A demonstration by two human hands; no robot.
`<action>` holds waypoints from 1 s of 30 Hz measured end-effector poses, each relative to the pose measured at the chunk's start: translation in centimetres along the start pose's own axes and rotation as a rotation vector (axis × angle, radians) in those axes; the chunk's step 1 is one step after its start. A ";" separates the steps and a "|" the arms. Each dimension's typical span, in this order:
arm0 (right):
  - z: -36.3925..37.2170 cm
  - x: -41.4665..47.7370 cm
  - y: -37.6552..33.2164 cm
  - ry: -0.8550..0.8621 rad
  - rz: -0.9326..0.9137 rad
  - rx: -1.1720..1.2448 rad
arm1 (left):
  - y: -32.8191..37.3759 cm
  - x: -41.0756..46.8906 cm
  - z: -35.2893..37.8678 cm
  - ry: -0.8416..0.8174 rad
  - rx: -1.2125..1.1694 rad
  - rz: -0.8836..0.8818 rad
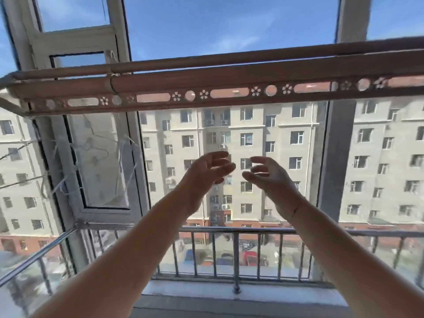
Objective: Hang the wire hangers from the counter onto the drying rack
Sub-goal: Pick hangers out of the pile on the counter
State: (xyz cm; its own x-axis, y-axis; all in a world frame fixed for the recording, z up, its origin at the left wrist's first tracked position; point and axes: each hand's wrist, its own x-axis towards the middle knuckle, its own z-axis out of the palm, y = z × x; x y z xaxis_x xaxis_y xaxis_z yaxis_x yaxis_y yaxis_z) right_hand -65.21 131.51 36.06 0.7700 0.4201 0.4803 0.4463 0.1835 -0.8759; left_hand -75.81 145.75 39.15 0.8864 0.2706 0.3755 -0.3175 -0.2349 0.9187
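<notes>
— Beyond the balcony glass stands a pale apartment block [252,125] with rows of windows, blue sky above it, and parked cars far below. What runs across the top?

— That is the drying rack [206,86]: two brownish poles side by side, and under them a flat strip pierced with round holes, long slots and small flower patterns. It spans the view from the left edge to the right.

— And the wire hangers?

— Some wire hangers [96,148] show faintly below the rack's left end, in front of the open window sash [105,212]. They are thin and blurred, so I cannot tell how many there are, or just where their hooks catch.

— What are the hands doing?

— Both arms reach up towards the middle of the rack. The left hand [206,171] has its fingers loosely spread and only slightly bent, and it holds nothing. The right hand [268,177] is just beside it, across a small gap, with its fingers curved in a relaxed way and nothing in them. Neither touches the rack; both are clearly below the pierced strip.

— Anything lower down?

— A metal railing [229,231] with upright bars crosses behind the forearms, above a pale window sill [195,292].
</notes>
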 end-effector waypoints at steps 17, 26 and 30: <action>-31.6 -20.3 7.4 0.356 0.242 -0.253 | -11.2 -4.8 30.6 -0.441 -0.047 -0.163; -40.6 -27.4 12.1 0.650 0.382 -0.339 | -16.2 -2.8 41.5 -0.669 -0.079 -0.234; -44.0 -29.2 12.8 0.761 0.413 -0.386 | -17.6 -1.2 46.4 -0.763 -0.103 -0.231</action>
State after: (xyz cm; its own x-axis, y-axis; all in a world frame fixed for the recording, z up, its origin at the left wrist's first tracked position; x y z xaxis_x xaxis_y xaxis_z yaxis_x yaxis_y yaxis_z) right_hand -61.90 82.51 12.83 0.9304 -0.3316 0.1561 0.0872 -0.2136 -0.9730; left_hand -55.68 106.22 16.88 0.9074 -0.4198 0.0215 -0.0942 -0.1532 0.9837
